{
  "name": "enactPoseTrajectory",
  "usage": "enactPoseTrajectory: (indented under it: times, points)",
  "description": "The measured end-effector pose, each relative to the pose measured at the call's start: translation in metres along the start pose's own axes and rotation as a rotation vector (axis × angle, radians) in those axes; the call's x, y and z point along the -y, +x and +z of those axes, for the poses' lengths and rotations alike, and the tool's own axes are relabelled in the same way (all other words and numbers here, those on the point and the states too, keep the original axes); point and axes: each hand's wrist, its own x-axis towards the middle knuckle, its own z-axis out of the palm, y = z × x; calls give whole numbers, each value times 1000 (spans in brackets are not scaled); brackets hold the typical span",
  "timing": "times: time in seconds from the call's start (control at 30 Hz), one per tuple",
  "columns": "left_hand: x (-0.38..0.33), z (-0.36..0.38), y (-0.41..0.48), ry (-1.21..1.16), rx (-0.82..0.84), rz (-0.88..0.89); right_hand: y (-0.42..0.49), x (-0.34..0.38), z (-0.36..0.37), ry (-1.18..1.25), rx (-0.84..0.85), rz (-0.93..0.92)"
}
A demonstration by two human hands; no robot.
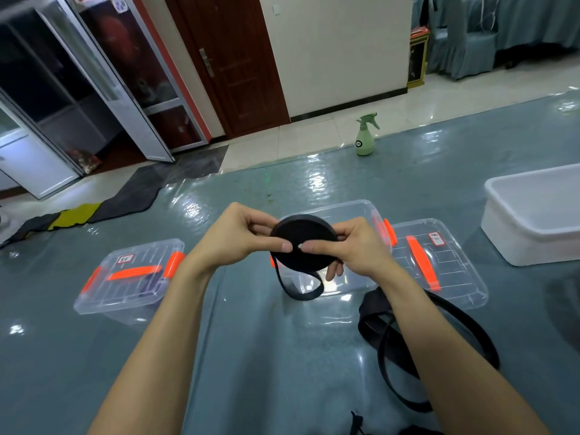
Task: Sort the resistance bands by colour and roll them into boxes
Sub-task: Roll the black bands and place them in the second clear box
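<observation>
Both hands hold a black resistance band [303, 233] wound into a flat disc above the middle clear box [354, 211], which stands open. My left hand [241, 237] pinches the roll's left side, thumb near the centre hole. My right hand [354, 249] grips its right side. A loose tail of the band [309, 293] hangs down in a loop in front of the box. More black bands [405, 334] lie loose on the table at the right, partly under my right forearm.
A lidded clear box with orange clips [131, 277] stands at the left, another [439, 262] at the right. A white tub [533, 221] sits far right. A green spray bottle [365, 135] stands at the table's far edge. Black and yellow bands [78, 215] lie far left.
</observation>
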Motion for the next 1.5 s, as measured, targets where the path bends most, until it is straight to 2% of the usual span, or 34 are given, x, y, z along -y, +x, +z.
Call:
enactPoseTrajectory:
  times: [0.1,0.2,0.3,0.47,0.57,0.73,0.9,1.0,1.2,1.37,1.5]
  points:
    - [3,5,-4,-46,-46,16,0,3,-3,87,-59,12]
    - [-5,1,-2,35,-33,24,-3,2,-2,142,13,2]
    - [-16,-9,2,231,-9,6,-6,2,-10,75,64,-7]
    - [-29,-14,12,475,46,-9,-2,-10,-13,25,-41,-55]
    - [-35,-19,16,594,75,-20,0,-18,-4,5,-26,-53]
    - [-50,-12,22,851,171,-3,1,-12,2,-307,42,-27]
    - [-61,1,29,986,258,50,5,-14,18,-235,127,5]
    - [-59,-6,25,804,238,25,3,-15,13,-120,105,31]
    - [-37,-15,11,313,60,-6,3,-7,-1,122,-5,-3]
    - [-23,-8,4,120,-89,24,3,-4,-6,296,-103,-49]
    - [-26,1,7,19,-76,33,4,-12,2,443,-89,-23]
